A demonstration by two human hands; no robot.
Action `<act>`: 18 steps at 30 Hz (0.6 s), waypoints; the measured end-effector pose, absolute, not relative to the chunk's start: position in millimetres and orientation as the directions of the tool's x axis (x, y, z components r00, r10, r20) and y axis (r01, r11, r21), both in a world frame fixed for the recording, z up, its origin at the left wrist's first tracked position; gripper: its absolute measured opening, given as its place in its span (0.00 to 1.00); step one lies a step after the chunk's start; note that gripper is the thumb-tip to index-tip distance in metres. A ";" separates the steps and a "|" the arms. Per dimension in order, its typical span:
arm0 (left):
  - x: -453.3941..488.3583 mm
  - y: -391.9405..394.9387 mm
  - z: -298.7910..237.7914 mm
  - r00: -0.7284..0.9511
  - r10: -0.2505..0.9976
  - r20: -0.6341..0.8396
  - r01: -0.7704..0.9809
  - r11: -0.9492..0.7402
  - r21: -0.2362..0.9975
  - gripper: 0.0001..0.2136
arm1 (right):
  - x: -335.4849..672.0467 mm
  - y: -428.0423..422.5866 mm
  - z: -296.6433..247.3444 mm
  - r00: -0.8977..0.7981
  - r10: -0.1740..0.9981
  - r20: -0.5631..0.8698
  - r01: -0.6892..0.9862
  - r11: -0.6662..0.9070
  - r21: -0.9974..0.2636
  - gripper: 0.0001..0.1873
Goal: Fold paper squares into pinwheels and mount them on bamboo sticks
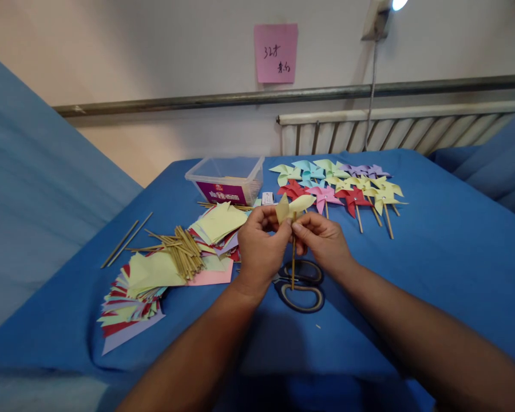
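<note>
My left hand (261, 247) and my right hand (323, 240) meet above the blue table, both closed on a yellow paper pinwheel (292, 206). Its folded blades stick up between my fingertips. Its wooden stick (293, 264) hangs straight down between my hands, pinched by my right fingers near the top. Black-handled scissors (302, 286) lie on the cloth just under my hands.
Several finished pinwheels (343, 186) lie in rows at the back right. Cut paper squares (217, 226), a second paper stack (133, 292) and loose sticks (182, 252) sit to the left. A clear plastic box (225, 180) stands behind them. The blue cloth (433, 257) covers the table.
</note>
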State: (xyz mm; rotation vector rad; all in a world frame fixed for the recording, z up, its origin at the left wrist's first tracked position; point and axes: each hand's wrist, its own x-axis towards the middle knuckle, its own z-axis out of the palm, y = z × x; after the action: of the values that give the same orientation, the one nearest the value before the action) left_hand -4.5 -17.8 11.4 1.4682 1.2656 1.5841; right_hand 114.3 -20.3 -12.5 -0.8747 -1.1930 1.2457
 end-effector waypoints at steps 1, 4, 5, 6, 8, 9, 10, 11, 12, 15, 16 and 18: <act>-4.8 -17.8 11.6 -0.178 0.911 0.371 0.157 -0.346 0.925 0.09 | 114.4 -20.1 -12.2 -0.076 0.980 0.182 -0.222 0.161 -0.962 0.15; -5.3 -17.9 12.9 -0.157 0.907 0.392 0.167 -0.367 0.915 0.09 | 114.2 -19.8 -11.5 -0.067 0.980 0.187 -0.227 0.168 -0.959 0.15; -5.3 -18.0 13.4 -0.155 0.902 0.403 0.181 -0.375 0.909 0.09 | 114.0 -19.8 -11.3 -0.066 0.980 0.189 -0.229 0.169 -0.959 0.15; -5.3 -18.0 14.0 -0.154 0.898 0.413 0.199 -0.381 0.903 0.08 | 113.9 -19.8 -11.0 -0.066 0.980 0.189 -0.227 0.169 -0.959 0.15; -5.1 -17.9 14.7 -0.156 0.892 0.424 0.233 -0.384 0.893 0.08 | 113.7 -19.7 -10.3 -0.064 0.981 0.184 -0.214 0.167 -0.962 0.15; -5.1 -17.7 14.9 -0.156 0.892 0.424 0.240 -0.382 0.892 0.08 | 113.6 -19.6 -9.9 -0.062 0.981 0.183 -0.205 0.167 -0.965 0.15; -5.2 -17.6 14.9 -0.153 0.894 0.420 0.235 -0.380 0.895 0.08 | 113.6 -19.4 -9.6 -0.058 0.982 0.182 -0.198 0.168 -0.966 0.16; -5.3 -17.4 14.8 -0.151 0.897 0.415 0.221 -0.378 0.899 0.08 | 113.5 -19.1 -9.3 -0.056 0.981 0.184 -0.194 0.170 -0.966 0.16; -5.4 -17.2 14.6 -0.147 0.900 0.410 0.203 -0.378 0.903 0.09 | 113.4 -18.8 -9.3 -0.055 0.981 0.187 -0.194 0.173 -0.966 0.17; -5.2 -16.7 13.7 -0.143 0.907 0.396 0.159 -0.374 0.914 0.09 | 112.9 -17.4 -10.3 -0.056 0.979 0.198 -0.202 0.183 -0.962 0.17; -4.9 -16.6 13.3 -0.144 0.909 0.392 0.152 -0.371 0.916 0.09 | 112.6 -17.0 -11.0 -0.054 0.979 0.199 -0.203 0.184 -0.962 0.16; -3.8 -16.4 12.2 -0.150 0.912 0.382 0.137 -0.364 0.921 0.09 | 111.6 -16.3 -12.2 -0.038 0.980 0.197 -0.209 0.185 -0.960 0.16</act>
State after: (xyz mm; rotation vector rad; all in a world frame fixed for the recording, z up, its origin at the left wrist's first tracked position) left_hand -3.8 -16.4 12.2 1.4873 1.2149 1.5769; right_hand 111.6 -16.3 -12.2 -0.8897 -1.1833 1.1984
